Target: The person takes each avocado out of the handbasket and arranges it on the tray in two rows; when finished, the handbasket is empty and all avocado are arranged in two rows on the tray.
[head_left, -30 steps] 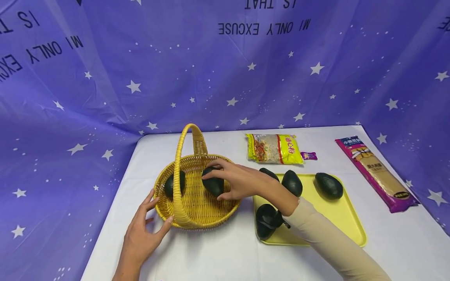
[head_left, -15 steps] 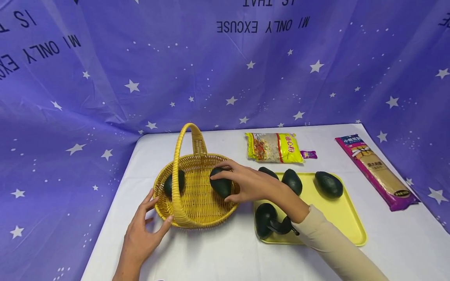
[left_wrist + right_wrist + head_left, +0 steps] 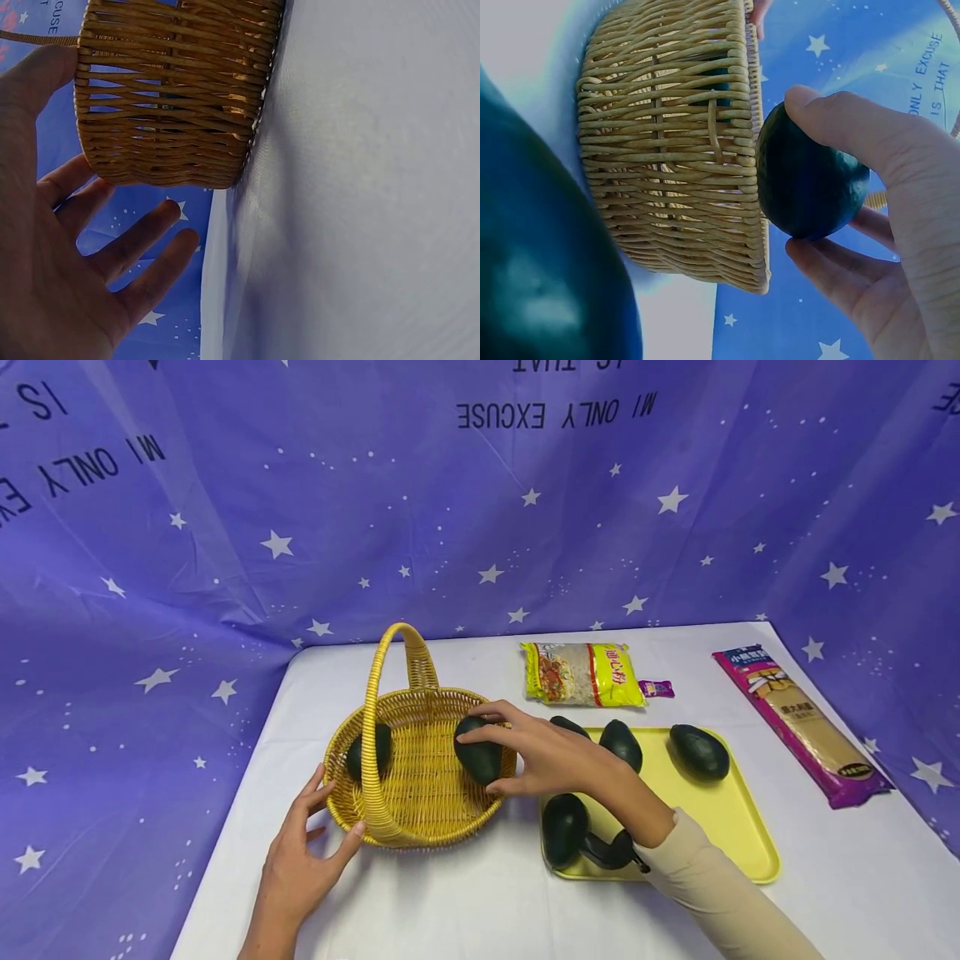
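The right hand (image 3: 551,752) grasps an avocado (image 3: 477,753) between thumb and fingertips at the basket (image 3: 416,789)'s right end, level with or just above the rim; whether fruit and rim touch, I cannot tell. The left hand (image 3: 303,852) is spread and relaxed, thumb and fingertips touching the left rim, probably to steady it.

The step in hand looks like carrying an avocado across that rim; which way, this moment does not settle. The next move likely calls for enough height to clear the wicker edge, then a gentle release.

Inside, a second avocado (image 3: 384,748) lies at the left, partly behind the handle (image 3: 374,693), with bare wicker to its right. The handle limits reach leftward. Between basket and tray (image 3: 693,835) the gap is narrow. Avocados line the tray's left and far edges; its near right part offers open room.
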{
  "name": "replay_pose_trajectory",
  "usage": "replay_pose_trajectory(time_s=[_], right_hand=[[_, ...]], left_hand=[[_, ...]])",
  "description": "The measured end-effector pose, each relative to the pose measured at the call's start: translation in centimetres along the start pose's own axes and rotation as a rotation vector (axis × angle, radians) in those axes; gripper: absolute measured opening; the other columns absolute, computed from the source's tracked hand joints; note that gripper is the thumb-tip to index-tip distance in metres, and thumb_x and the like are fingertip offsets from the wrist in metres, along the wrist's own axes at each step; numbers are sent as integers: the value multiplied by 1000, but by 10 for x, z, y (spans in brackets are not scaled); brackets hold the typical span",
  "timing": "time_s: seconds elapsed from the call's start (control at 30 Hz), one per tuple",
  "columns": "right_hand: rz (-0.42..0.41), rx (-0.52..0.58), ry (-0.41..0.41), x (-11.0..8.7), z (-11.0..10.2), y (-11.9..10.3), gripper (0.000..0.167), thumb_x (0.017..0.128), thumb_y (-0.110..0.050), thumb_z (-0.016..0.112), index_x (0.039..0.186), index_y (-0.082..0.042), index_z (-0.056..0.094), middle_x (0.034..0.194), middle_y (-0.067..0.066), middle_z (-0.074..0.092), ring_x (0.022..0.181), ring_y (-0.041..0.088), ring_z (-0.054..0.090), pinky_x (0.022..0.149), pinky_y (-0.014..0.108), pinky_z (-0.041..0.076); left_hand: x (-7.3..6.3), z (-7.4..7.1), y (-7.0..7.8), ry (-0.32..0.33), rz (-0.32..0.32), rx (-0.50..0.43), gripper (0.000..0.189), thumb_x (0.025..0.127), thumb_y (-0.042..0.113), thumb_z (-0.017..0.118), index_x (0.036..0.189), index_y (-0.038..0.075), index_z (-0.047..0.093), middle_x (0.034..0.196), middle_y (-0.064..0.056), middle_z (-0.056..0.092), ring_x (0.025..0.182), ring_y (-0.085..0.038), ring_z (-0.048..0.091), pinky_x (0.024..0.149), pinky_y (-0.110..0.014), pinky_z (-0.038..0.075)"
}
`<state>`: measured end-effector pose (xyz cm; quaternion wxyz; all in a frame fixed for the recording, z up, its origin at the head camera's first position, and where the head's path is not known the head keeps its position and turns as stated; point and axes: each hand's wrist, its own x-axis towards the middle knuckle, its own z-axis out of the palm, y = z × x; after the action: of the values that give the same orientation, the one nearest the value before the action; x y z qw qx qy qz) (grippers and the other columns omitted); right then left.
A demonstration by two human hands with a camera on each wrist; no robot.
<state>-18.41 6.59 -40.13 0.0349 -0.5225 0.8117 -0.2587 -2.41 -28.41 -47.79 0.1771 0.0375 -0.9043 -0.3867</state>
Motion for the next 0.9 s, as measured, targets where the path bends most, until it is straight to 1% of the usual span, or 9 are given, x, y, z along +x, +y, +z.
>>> replay_pose_trajectory(time_s=[0.1,0.27,0.37,0.43,0.53,0.63,0.8,0.87,0.9], right_hand=[[-4,6,14,-3,-1,0,71,94,-34,87,157,-27,54,168,9,37,140,25,55,95,40,61],[-13,6,44,-9,-2,0,70,93,-33,88,155,-27,56,166,9,39,136,22,58,95,38,62],[-10,-6,58,-12,-4,0,70,92,-33,88,154,-27,56,165,9,40,133,21,60,95,38,62],[1,-7,69,-14,-5,0,70,92,-33,89,154,-26,57,165,10,41,133,22,60,96,40,61],[25,-6,79,-18,-8,0,70,91,-32,90,153,-26,58,165,10,41,136,25,59,100,43,61],[40,-1,88,-22,-9,0,71,90,-30,90,153,-25,58,165,11,41,142,28,54,104,48,59],[58,-5,97,-29,-11,0,71,90,-33,89,154,-26,58,166,8,40,145,25,51,109,48,56],[61,-11,99,-33,-11,0,70,91,-34,89,154,-27,57,166,7,40,145,25,51,108,46,56],[63,-13,100,-35,-11,0,71,91,-35,88,154,-27,57,166,7,40,144,24,52,102,44,58]], left_hand=[[0,0,0,-5,-2,-2,71,89,21,91,151,14,57,173,6,40,128,13,49,91,-4,48],[0,0,1,-8,-4,-5,71,89,21,90,151,13,57,173,7,39,128,13,49,91,-5,48],[0,0,1,-8,-9,-9,71,89,21,90,151,14,57,173,6,39,128,10,51,90,-5,49],[0,0,1,-7,-11,-9,71,89,21,90,151,14,56,173,5,39,128,8,52,90,-5,49],[1,0,2,-8,-14,-11,71,90,21,90,151,14,56,173,5,39,128,7,53,90,-6,50],[1,0,2,-8,-19,-18,71,90,20,90,151,14,56,173,6,39,127,8,52,90,-6,50],[1,0,2,-10,-22,-25,71,90,20,90,152,14,56,173,6,39,127,10,51,91,-6,50],[1,0,2,-10,-23,-25,71,90,20,90,151,14,56,173,6,39,127,9,51,91,-6,50],[1,-1,2,-10,-24,-27,71,90,20,90,151,14,56,173,5,39,127,9,51,91,-6,50]])
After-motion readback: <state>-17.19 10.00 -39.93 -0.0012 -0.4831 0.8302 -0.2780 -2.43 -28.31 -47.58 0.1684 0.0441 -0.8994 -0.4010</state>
